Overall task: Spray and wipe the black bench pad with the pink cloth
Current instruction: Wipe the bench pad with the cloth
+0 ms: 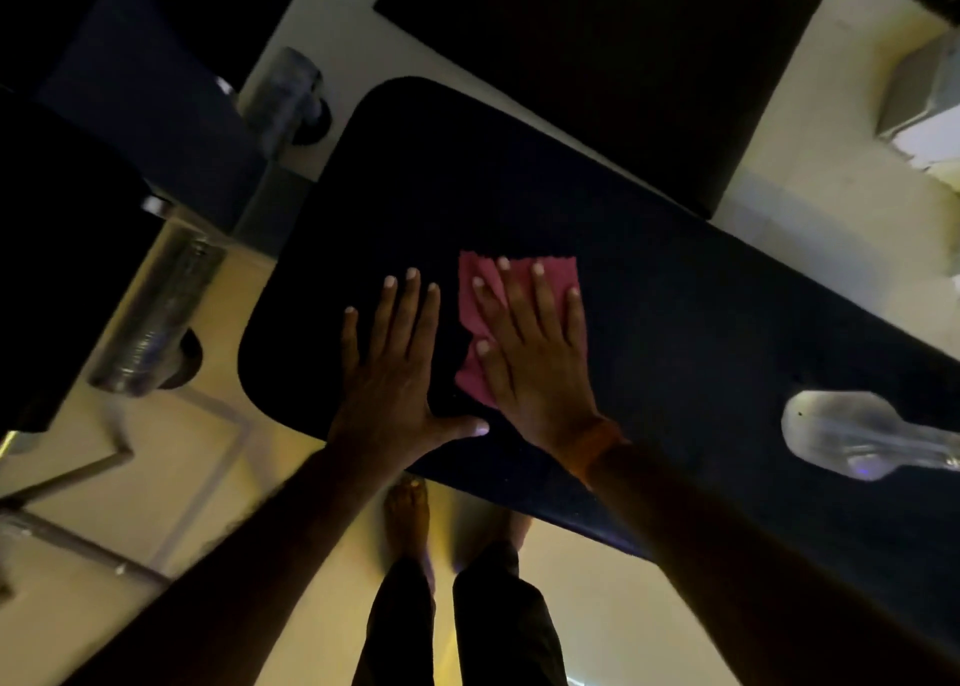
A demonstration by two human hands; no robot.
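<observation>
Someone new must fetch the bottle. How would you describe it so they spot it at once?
Find the long black bench pad running across the middle. Toward its right end, beyond the right hand pressing the pink cloth, a clear plastic bottle lies on its side. It is the only pale, see-through thing on that dark pad.

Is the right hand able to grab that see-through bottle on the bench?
Probably yes. The bottle lies on the bench pad right of the right hand, with only bare pad between them.
</observation>
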